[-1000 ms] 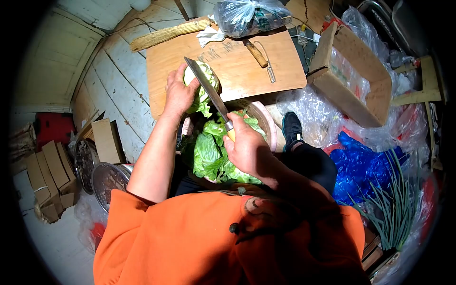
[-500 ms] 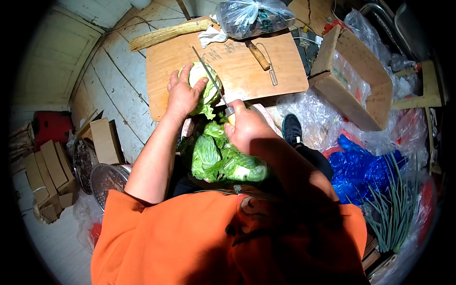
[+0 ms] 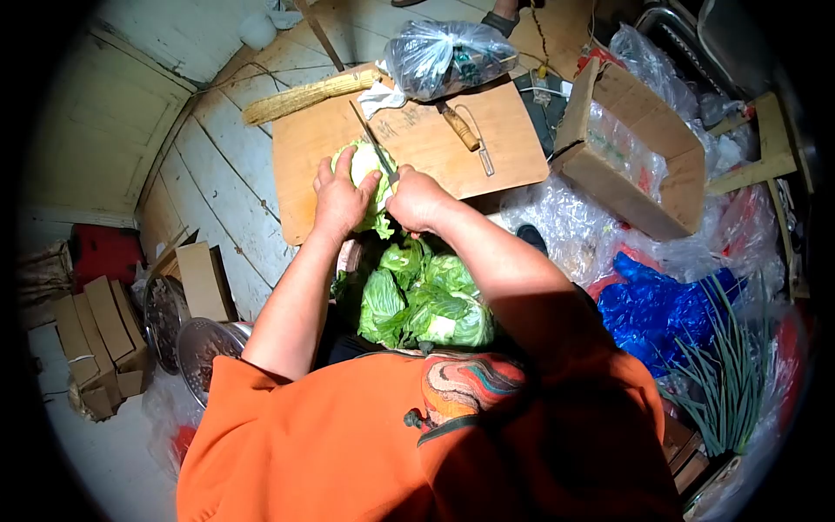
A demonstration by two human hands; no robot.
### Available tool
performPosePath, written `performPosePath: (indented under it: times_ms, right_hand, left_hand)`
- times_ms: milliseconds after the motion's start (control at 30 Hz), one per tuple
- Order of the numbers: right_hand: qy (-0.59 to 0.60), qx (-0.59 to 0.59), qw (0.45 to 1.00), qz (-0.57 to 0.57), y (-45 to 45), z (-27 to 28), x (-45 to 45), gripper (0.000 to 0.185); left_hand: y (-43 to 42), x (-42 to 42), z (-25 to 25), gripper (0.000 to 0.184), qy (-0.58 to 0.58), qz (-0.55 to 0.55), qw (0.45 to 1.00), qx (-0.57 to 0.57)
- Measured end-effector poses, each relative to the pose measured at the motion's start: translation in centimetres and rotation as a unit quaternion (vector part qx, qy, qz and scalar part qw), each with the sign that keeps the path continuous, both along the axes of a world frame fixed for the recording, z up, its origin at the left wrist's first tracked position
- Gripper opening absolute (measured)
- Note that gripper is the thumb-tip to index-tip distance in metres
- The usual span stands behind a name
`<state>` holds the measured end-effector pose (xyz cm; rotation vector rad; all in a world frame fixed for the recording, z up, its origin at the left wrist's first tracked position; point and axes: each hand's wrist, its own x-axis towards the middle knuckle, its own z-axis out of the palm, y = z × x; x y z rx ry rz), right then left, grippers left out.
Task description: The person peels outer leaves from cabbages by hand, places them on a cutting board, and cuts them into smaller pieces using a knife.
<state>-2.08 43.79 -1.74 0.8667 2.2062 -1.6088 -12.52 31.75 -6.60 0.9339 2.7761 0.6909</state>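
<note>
Wooden surface (image 3: 504, 165) is supporting cabbage (image 3: 365, 163); left hand (image 3: 341, 204) is cupping it, fingers spread; right hand (image 3: 419, 203) is gripping knife (image 3: 384, 158). Dense head probably offering firmer hold than loose leaves.

Two hands (image 3: 341, 204) (image 3: 417, 202), one held knife (image 3: 373, 139), one board (image 3: 304, 178), perhaps five cabbages (image 3: 381, 306)

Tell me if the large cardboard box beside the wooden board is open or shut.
Open: the cardboard box shows its inner walls, with clear plastic inside.
</note>
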Motion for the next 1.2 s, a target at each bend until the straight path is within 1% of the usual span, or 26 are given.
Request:
performPosePath:
  times_ms: [33, 67, 133, 167, 233, 267, 333, 433, 500, 533, 567, 633, 700, 767, 800, 867, 933, 967, 1000, 1033, 1067, 1100, 1167, 1200]
  right_hand:
    - [0.005, -0.002, 1.0, -0.013, -0.4, 0.4, 0.4, 0.042]
    - [-0.006, -0.029, 0.999, -0.015, -0.6, 0.7, 1.0, 0.043]
    - [-0.001, -0.013, 0.998, 0.06, -0.6, 1.0, 3.1, 0.051]
    - [-0.037, -0.062, 0.997, 0.018, -0.8, 1.9, 4.9, 0.055]
    - [-0.019, -0.03, 0.999, -0.022, -2.1, 1.1, 7.1, 0.041]
    - [-0.007, -0.023, 0.999, -0.039, -2.5, 1.1, 7.4, 0.041]
    - [-0.016, -0.025, 0.999, -0.032, -2.5, 1.3, 6.9, 0.04]
    - [-0.03, -0.008, 0.999, -0.014, -1.8, 0.5, 5.5, 0.039]
    - [-0.03, -0.046, 0.998, -0.012, -1.3, -1.4, 3.9, 0.052]
    - [-0.029, -0.072, 0.997, -0.022, -1.1, -2.4, 2.7, 0.05]
    - [-0.027, -0.071, 0.997, -0.021, -1.3, -3.3, 2.4, 0.05]
    - [-0.02, 0.012, 1.0, -0.019, -1.8, -3.5, 1.6, 0.049]
    - [-0.025, 0.016, 0.999, -0.025, -2.3, -5.5, 2.2, 0.05]
    - [0.03, 0.066, 0.997, -0.029, -2.5, -7.3, 3.1, 0.052]
    - [0.021, 0.105, 0.994, -0.011, -2.6, -6.3, 3.5, 0.053]
    - [0.005, 0.108, 0.994, -0.001, -2.8, -4.2, 4.3, 0.052]
    - [-0.007, 0.121, 0.993, 0.001, -2.9, -4.1, 5.4, 0.05]
    - [-0.009, 0.125, 0.992, 0.006, -2.9, -4.3, 6.0, 0.05]
    - [0.016, 0.142, 0.99, 0.001, -2.9, -4.3, 6.6, 0.049]
    - [0.041, 0.158, 0.987, -0.004, -2.7, -4.3, 7.1, 0.049]
    - [0.029, 0.172, 0.985, 0.008, -2.1, -4.1, 7.3, 0.048]
    - [0.041, 0.157, 0.987, -0.009, -1.9, -2.8, 7.4, 0.047]
    - [0.045, 0.206, 0.977, 0.005, -0.7, -2.2, 6.9, 0.046]
    - [0.024, 0.233, 0.972, 0.012, 0.0, -2.0, 6.4, 0.045]
  left_hand:
    - [0.1, 0.1, -0.1, 0.066, 0.004, 0.002, 1.0, -0.005]
    - [0.1, -0.2, -0.2, 0.066, 0.006, 0.002, 1.0, -0.002]
    - [0.1, -0.7, -0.2, 0.066, -0.016, 0.005, 1.0, 0.009]
    - [0.2, -0.6, 0.0, 0.066, -0.036, 0.006, 0.999, 0.004]
    - [0.5, 0.1, 0.4, 0.066, -0.012, -0.002, 1.0, -0.013]
    - [0.3, 0.1, 0.3, 0.066, -0.017, 0.002, 1.0, -0.015]
    - [0.3, -0.6, 0.1, 0.066, -0.014, -0.029, 0.999, -0.007]
    - [0.4, -0.7, 0.4, 0.066, -0.02, -0.032, 0.999, -0.02]
    - [0.3, -0.4, 0.2, 0.067, -0.004, -0.037, 0.999, -0.02]
    - [0.2, -0.2, 0.1, 0.067, 0.012, -0.043, 0.999, -0.019]
    - [0.0, -0.2, 0.0, 0.067, 0.014, -0.042, 0.999, -0.019]
    - [-0.4, -0.6, 0.1, 0.068, -0.013, -0.035, 0.999, 0.005]
    - [-0.7, -0.8, 0.0, 0.068, -0.013, -0.039, 0.999, 0.01]
    - [-0.9, -0.8, 0.0, 0.068, -0.013, -0.042, 0.999, 0.023]
    - [-1.0, -0.9, -0.1, 0.067, -0.014, -0.04, 0.999, 0.025]
    - [-1.6, -1.6, -0.4, 0.067, -0.015, -0.034, 0.999, 0.031]
    - [-2.5, -3.1, -1.0, 0.066, -0.078, -0.059, 0.992, 0.08]
    - [-2.9, -3.9, -1.1, 0.066, -0.08, -0.054, 0.992, 0.084]
    - [-3.3, -4.4, -0.8, 0.064, -0.159, -0.034, 0.98, 0.115]
    - [-3.8, -4.7, -0.6, 0.063, -0.236, -0.014, 0.961, 0.146]
    - [-4.4, -5.1, -0.4, 0.06, -0.283, 0.006, 0.945, 0.163]
    - [-5.1, -5.3, 0.0, 0.06, -0.284, 0.013, 0.944, 0.168]
    - [-6.4, -5.8, 0.7, 0.059, -0.396, 0.03, 0.889, 0.226]
    - [-6.9, -5.5, 1.9, 0.055, -0.413, 0.044, 0.881, 0.226]
